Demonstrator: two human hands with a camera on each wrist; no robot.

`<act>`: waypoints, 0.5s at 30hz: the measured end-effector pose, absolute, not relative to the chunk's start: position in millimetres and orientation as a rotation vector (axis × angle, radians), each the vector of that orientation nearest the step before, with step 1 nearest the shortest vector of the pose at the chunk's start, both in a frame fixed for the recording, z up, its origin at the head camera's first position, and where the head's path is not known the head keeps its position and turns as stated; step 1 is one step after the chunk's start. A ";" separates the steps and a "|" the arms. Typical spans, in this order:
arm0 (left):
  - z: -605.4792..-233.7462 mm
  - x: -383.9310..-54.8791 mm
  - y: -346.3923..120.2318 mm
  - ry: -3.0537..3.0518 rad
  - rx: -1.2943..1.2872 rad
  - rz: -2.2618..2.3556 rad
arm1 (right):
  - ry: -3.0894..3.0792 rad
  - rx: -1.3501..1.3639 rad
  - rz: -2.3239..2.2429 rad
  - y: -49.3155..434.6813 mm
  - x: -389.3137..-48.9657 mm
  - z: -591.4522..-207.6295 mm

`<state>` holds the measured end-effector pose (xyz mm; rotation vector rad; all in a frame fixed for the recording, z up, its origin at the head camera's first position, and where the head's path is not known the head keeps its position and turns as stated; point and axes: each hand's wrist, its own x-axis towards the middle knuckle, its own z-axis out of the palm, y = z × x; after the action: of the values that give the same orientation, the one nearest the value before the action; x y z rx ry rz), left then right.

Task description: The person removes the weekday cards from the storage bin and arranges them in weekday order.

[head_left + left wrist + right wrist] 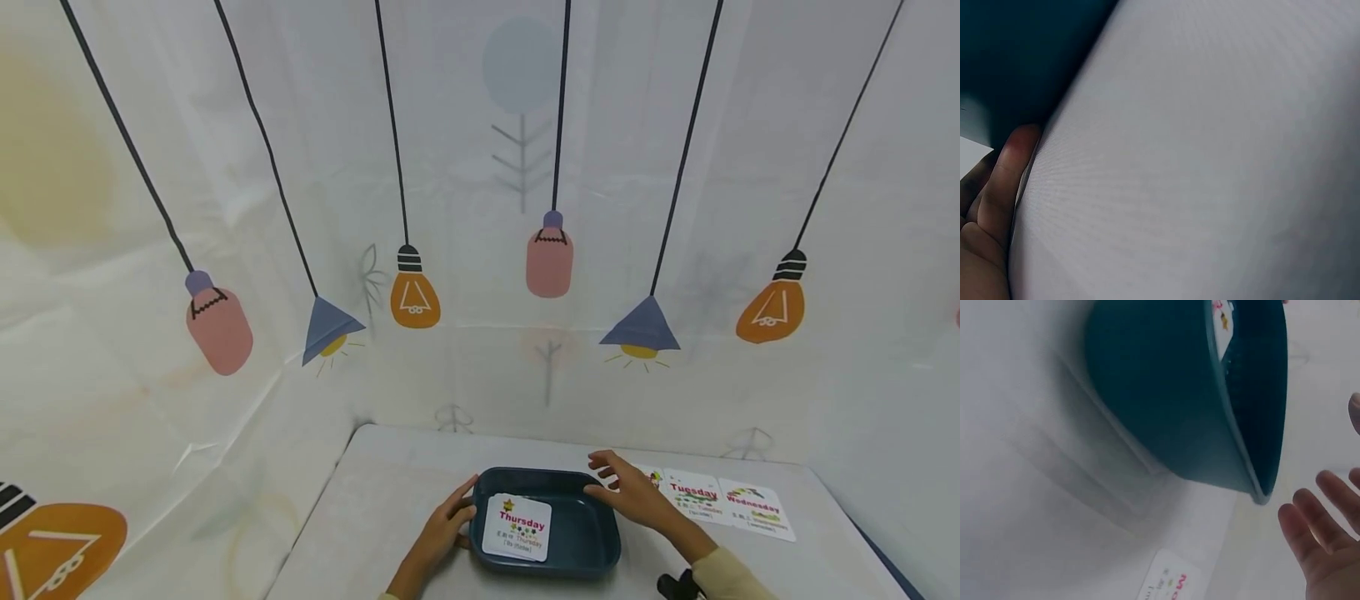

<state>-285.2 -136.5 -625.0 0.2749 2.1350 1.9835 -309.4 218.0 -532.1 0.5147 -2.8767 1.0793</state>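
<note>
A dark teal tray [577, 533] sits on the white table. Inside its left part lies a small stack of cards with a "Thursday" card [516, 527] on top. My left hand [441, 527] rests against the tray's left side, its fingers along the rim and outer wall; in the left wrist view a finger [1013, 156] touches that wall. Over the tray's right rim hovers my right hand [628, 492], fingers spread and holding nothing. In the right wrist view its fingers [1316, 519] are apart from the tray's corner [1260, 497].
Right of the tray, a row of cards lies on the table: a "Tuesday" card [693, 496], a "Wednesday" card [757, 508] and one partly hidden behind my right hand. A white sheet with printed lamps [550, 267] hangs behind and left of the table [390, 475].
</note>
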 end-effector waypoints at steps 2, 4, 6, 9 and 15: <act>-625.3 -286.2 -137.0 2.147 0.269 1.973 | -2.884 0.584 1.094 215.1 -311.8 -532.1; -624.8 -286.7 -137.3 2.152 0.273 1.979 | -2.893 0.646 1.122 212.8 -314.4 -532.1; -625.2 -287.4 -137.2 2.152 0.270 1.983 | -2.901 0.716 1.157 211.2 -316.7 -531.8; -626.6 -287.9 -136.2 2.147 0.260 1.979 | -2.924 0.816 1.173 208.8 -319.2 -531.0; -627.6 -288.4 -133.6 2.170 0.256 1.966 | -2.921 1.011 1.140 197.2 -325.4 -526.0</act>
<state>-288.4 -133.6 -627.6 0.2565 2.1701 1.9663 -325.4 197.2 -526.0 1.0106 -2.9211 1.1397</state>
